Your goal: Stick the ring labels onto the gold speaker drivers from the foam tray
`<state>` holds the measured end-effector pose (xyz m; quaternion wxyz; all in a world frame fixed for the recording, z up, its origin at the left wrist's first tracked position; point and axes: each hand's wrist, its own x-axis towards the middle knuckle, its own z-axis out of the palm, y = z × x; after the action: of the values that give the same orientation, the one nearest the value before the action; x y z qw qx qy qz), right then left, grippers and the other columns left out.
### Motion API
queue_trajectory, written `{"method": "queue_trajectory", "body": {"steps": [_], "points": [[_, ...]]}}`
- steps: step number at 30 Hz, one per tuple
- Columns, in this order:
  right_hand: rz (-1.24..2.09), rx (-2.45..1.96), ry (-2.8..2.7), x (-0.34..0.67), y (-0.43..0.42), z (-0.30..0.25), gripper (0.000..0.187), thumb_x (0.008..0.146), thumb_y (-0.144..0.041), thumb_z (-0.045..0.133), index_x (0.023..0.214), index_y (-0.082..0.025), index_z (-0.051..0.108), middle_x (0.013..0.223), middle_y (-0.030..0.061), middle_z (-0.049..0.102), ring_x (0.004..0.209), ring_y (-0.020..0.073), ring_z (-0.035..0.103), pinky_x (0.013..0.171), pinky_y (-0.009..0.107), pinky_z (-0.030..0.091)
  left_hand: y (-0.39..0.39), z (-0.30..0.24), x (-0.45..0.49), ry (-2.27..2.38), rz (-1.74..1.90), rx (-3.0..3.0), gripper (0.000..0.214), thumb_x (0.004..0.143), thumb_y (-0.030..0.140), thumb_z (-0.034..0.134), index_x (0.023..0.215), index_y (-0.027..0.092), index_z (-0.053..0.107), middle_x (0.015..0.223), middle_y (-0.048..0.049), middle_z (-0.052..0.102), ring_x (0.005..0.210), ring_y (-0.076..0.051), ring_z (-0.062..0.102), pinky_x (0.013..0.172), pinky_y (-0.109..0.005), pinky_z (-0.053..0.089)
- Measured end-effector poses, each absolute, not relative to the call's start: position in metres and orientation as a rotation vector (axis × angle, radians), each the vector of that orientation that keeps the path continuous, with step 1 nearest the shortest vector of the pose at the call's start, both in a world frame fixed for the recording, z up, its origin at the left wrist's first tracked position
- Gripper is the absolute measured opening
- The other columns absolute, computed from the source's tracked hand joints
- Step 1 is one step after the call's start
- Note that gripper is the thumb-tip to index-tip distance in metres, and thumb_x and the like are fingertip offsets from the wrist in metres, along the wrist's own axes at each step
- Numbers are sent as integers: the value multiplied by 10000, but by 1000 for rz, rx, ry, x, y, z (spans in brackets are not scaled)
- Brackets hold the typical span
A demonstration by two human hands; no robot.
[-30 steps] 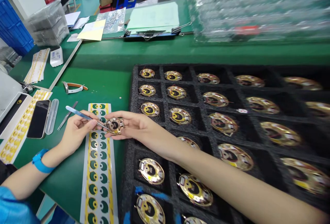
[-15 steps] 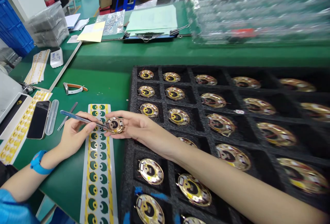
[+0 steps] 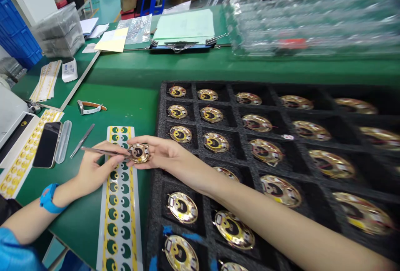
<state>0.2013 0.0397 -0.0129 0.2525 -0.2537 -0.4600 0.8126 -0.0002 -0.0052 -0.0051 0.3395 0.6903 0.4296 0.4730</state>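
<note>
My right hand [image 3: 162,154] holds a round gold disc [image 3: 139,153] with a dark centre, pinched at its edge over the green table. My left hand [image 3: 93,170], with a blue band at the wrist, grips thin metal tweezers [image 3: 103,151] whose tip touches the disc's left side. Under both hands lies a long white sticker strip [image 3: 120,204] with rows of green and yellow round stickers. To the right sits a black foam tray [image 3: 200,160] whose cells hold several more gold discs.
A second pair of tweezers [image 3: 81,140], a phone [image 3: 47,144], a clear tube and a yellow sticker sheet [image 3: 18,167] lie at the left. A wrist strap [image 3: 90,106] lies further back. Clipboard papers [image 3: 184,27] and stacked clear trays [image 3: 312,13] sit at the rear.
The tweezers in my left hand have flattened from a raised angle to nearly level, tip still at the disc. My right hand and the disc have barely moved.
</note>
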Motion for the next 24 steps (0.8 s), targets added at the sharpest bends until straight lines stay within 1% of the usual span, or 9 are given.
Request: {"method": "queue_trajectory", "body": {"steps": [4, 9, 13, 17, 20, 22, 24], "points": [[2220, -696, -1223, 202, 40, -11, 317, 782, -196, 653, 1095, -207, 601, 978, -5, 741, 889, 113, 719, 858, 225, 564, -4, -4, -1, 1198, 1275, 1547, 59, 838, 185, 669, 861, 193, 723, 867, -32, 726, 793, -140, 671, 740, -229, 528], [2207, -723, -1215, 201, 39, -11, 331, 752, -195, 699, 1068, -201, 603, 914, -10, 742, 856, 108, 720, 816, 207, 570, -1, 0, -4, 1202, 1236, 1439, 61, 823, 207, 684, 867, 176, 711, 828, -27, 703, 756, -125, 659, 719, -210, 525], [2138, -834, -1179, 199, 39, -11, 349, 714, -227, 756, 1022, -187, 596, 804, -9, 728, 746, 105, 714, 702, 194, 579, 3, 1, -6, 1171, 1263, 1359, 61, 810, 236, 702, 836, 181, 696, 800, -12, 695, 709, -108, 656, 672, -191, 517], [2071, -914, -1167, 199, 40, -12, 392, 665, -264, 799, 978, -168, 584, 718, -4, 711, 633, 87, 676, 570, 152, 549, 14, -3, -14, 1239, 1359, 1249, 132, 799, 289, 715, 824, 170, 664, 733, -7, 678, 684, -112, 658, 575, -174, 476], [2020, -922, -1179, 199, 41, -13, 398, 647, -270, 805, 959, -159, 584, 656, -9, 692, 584, 85, 649, 496, 132, 519, 24, -9, -22, 1314, 1346, 1209, 203, 769, 324, 737, 824, 151, 647, 708, -20, 682, 681, -127, 664, 552, -180, 466], [1982, -944, -1172, 199, 43, -11, 381, 649, -243, 795, 957, -156, 590, 637, -13, 684, 566, 87, 645, 485, 132, 521, 31, -14, -25, 1339, 1351, 1193, 245, 748, 344, 751, 831, 143, 639, 721, -29, 690, 689, -134, 671, 567, -187, 482], [1934, -1008, -1143, 195, 49, -8, 313, 681, -176, 756, 949, -156, 596, 656, -9, 688, 571, 90, 660, 519, 138, 546, 37, -20, -27, 1335, 1360, 1176, 297, 722, 371, 769, 847, 139, 632, 741, -37, 697, 711, -147, 684, 602, -204, 511]]}}
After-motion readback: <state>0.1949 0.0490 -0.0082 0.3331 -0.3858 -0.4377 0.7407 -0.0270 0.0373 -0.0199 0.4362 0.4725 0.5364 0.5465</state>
